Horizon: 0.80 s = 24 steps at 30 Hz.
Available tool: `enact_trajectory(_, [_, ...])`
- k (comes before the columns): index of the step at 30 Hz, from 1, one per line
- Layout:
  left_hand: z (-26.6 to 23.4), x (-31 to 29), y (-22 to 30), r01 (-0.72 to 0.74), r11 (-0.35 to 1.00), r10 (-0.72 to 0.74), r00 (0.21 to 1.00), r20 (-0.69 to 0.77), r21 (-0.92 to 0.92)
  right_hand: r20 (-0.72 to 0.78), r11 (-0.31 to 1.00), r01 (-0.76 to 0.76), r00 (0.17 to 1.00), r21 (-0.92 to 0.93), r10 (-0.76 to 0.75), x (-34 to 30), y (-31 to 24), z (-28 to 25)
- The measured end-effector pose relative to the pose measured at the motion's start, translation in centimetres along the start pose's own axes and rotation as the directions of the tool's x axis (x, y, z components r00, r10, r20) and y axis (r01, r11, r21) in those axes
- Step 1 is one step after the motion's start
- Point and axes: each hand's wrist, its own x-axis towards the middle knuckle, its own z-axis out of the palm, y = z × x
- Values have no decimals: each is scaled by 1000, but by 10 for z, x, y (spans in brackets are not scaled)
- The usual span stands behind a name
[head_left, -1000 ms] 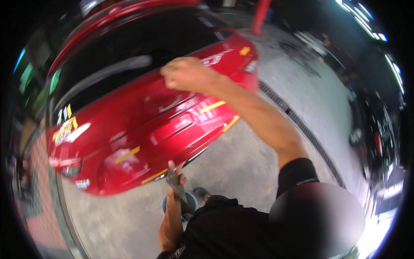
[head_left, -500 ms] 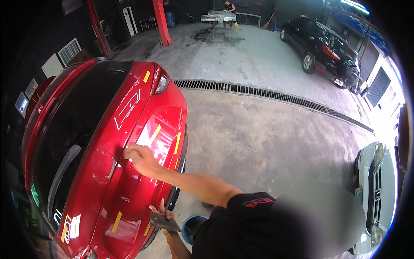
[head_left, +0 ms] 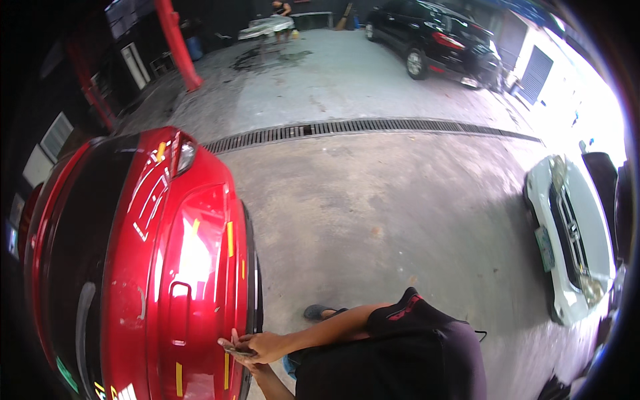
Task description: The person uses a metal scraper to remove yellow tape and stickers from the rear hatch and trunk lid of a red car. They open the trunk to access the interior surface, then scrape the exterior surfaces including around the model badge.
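Beside the rear of a red car (head_left: 127, 267), both my hands are together near the bumper edge. My left hand (head_left: 248, 360) holds a dark flat piece (head_left: 237, 351) from below, with some fingers stretched past it. My right hand (head_left: 269, 345) comes from above, its fingers closed at that piece; whether they grip something small is hidden. Yellow tape strips (head_left: 231, 239) are stuck on the red bodywork. A pale scuffed mark (head_left: 142, 303) shows on the panel below the rear window. Mostly behind my arms is a blue bucket (head_left: 289, 365).
A white car (head_left: 581, 233) stands at the right, a black one (head_left: 433, 40) at the far right. A floor drain grate (head_left: 360, 127) crosses the concrete. A red post (head_left: 177, 47) rises at the far left; a person (head_left: 281, 9) works at a table (head_left: 265, 28) behind.
My right hand has left the red bodywork and come down to the dark piece in my left hand. The view has shifted, so the red car sits lower and further left.
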Motion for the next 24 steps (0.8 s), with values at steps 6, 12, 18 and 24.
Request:
enact_trajectory(6, [40, 15, 47, 333, 931, -360, 900, -244, -148, -255, 973, -176, 944, 147, 210, -19, 12, -30])
enact_trajectory(12, [65, -4, 92, 393, 894, -441, 858, -265, -217, -478, 899, -338, 763, 279, 435, -64, 57, -67])
enact_trajectory(18, [64, -8, 96, 384, 879, -455, 853, -255, -283, -196, 535, -357, 663, 765, 723, -84, 117, -77])
enact_trajectory(24, [43, -26, 106, 383, 861, -454, 875, -166, -335, 55, 582, -443, 824, 682, 563, -58, 167, -59])
